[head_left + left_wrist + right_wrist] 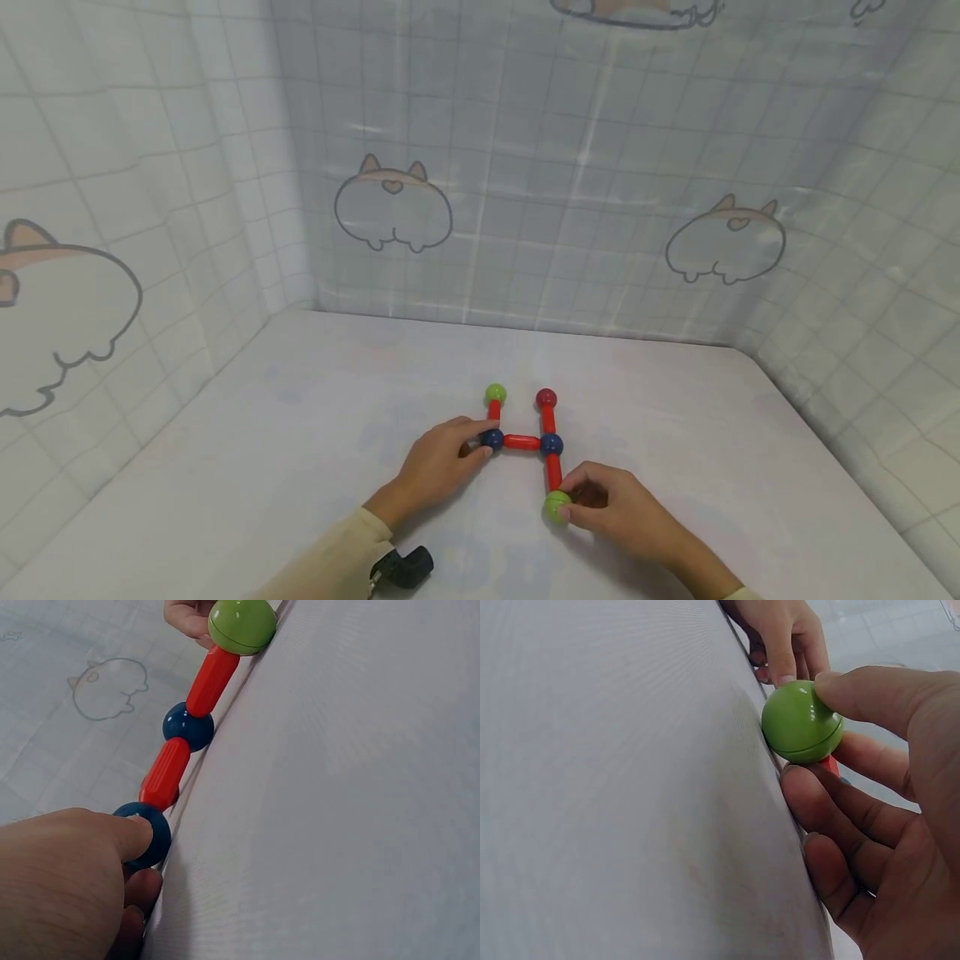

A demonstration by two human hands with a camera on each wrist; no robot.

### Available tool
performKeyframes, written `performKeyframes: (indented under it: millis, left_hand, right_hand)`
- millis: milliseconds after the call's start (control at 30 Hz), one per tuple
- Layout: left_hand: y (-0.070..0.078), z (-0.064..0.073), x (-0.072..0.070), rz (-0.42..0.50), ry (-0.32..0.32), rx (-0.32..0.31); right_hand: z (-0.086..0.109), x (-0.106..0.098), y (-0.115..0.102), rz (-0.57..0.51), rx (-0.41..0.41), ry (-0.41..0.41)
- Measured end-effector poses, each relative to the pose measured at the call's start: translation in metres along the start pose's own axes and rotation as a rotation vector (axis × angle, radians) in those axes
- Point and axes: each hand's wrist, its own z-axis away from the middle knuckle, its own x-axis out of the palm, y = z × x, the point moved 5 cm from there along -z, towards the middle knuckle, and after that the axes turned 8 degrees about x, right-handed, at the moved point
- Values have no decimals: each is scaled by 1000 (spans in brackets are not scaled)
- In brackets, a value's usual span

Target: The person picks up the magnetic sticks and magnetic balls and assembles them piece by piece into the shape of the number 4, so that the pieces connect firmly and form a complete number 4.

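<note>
A flat figure of balls and red rods lies on the white table. My left hand [442,465] pinches the left blue ball [492,440] between thumb and fingers. From that ball one rod [494,411] runs away to a far green ball [496,393], and a crosswise rod [522,442] leads to the second blue ball [551,444]. Beyond the second ball, another rod [548,418] ends at a red ball [546,399]. Toward me a rod [553,472] joins it to the near green ball [801,720], which my right hand [622,507] grips with thumb and fingertips.
The white tabletop [300,400] spreads around the figure. Pale checked curtains with cartoon animal prints [393,208] stand behind it and along both sides. A black strap piece [405,568] sits at my left sleeve [337,554].
</note>
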Motion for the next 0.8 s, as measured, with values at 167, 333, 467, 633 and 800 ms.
performKeyframes:
  millis: [167, 333, 467, 633, 800]
  left_hand:
    - [0, 1, 0, -7, 6, 0]
    - [0, 0, 0, -10, 11, -9]
    - [-1, 0, -1, 3, 7, -15]
    - [-3, 0, -7, 19, -13, -58]
    - [-5, -1, -20, -29, -49, -80]
  right_hand:
    - [0, 0, 1, -1, -3, -7]
    - [0, 0, 1, -8, 4, -10]
    - [0, -2, 1, 5, 11, -5]
    - [-3, -7, 3, 14, -4, -13]
    - [-3, -26, 8, 35, -30, 51]
